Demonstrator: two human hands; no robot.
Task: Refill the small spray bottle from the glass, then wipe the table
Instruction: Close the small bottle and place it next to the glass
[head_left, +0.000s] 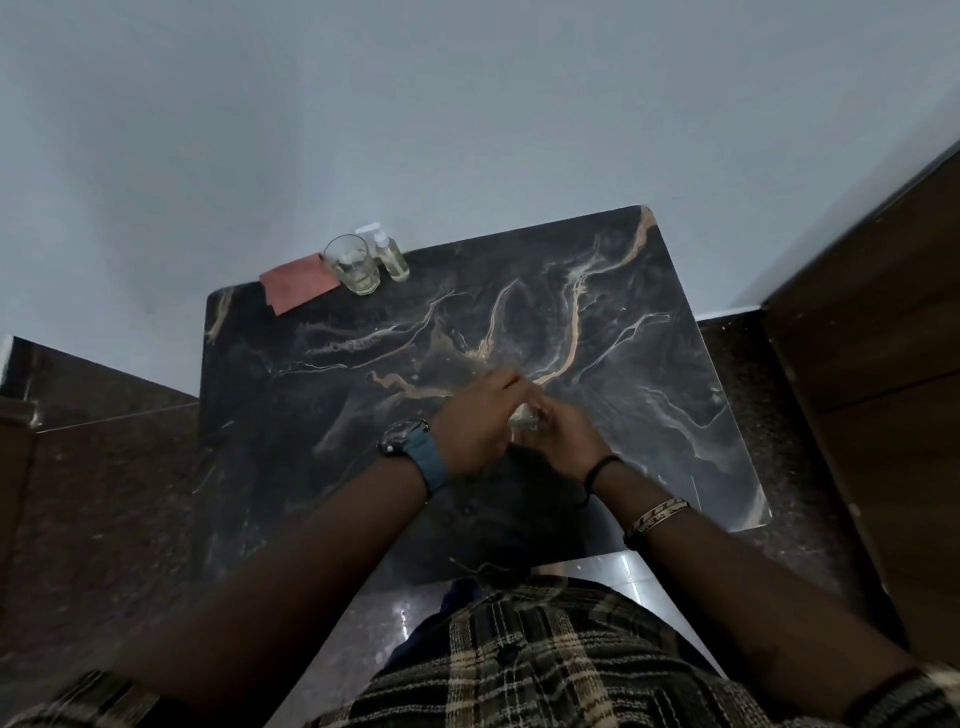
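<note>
Your left hand (475, 423) and right hand (558, 436) meet over the middle of the dark marbled table (291, 395). Between them sits a small pale, clear object (524, 413), mostly hidden; it is blurred, so you cannot tell whether it is a bottle or a cap. Left fingers (506, 379) curl over its top. Right fingers (540, 408) close in on it from the near side. Both sets look clamped on this object, though the contact points are covered.

Well beyond your fingers, at the far edge of the table by the wall:
- glass (352, 265), upright, a little clear liquid at the bottom;
- spray bottle (392, 255), upright, white top, just right of the glass and nearly touching it;
- red cloth (298, 285), flat, just left of the glass, one corner tucked behind it.

Left wrist: watch (402, 439) on a blue strap. Right wrist: black band (597, 473), patterned bracelet (655, 515) further up the forearm.
</note>
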